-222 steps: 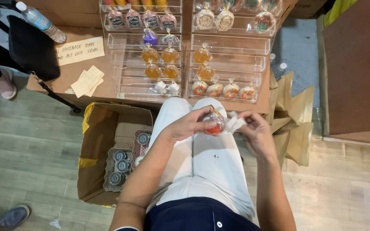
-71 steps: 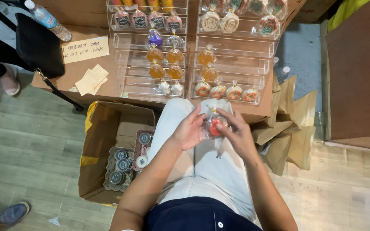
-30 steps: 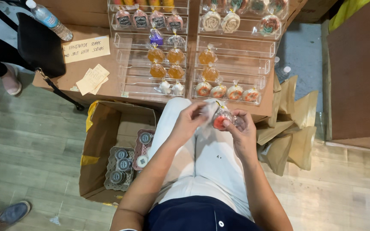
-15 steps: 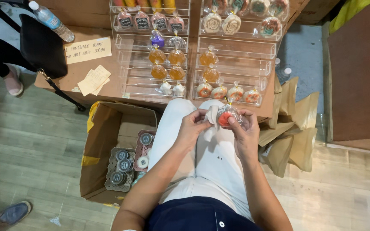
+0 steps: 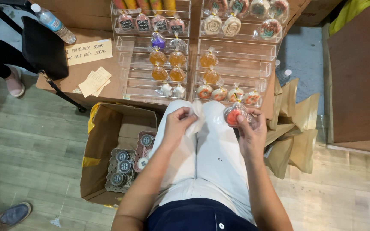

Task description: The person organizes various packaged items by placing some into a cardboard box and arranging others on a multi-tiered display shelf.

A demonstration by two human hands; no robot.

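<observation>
Single head-worn view, looking steeply down from above the seated person. The camera is facing forward over the lap, taking in the left hand [image 5: 177,124] and right hand [image 5: 249,128] at close range, the bench [image 5: 108,81] with clear display racks [image 5: 236,51] beyond the knees, and the open cardboard box [image 5: 103,141] on the floor [image 5: 31,141] at left.
</observation>
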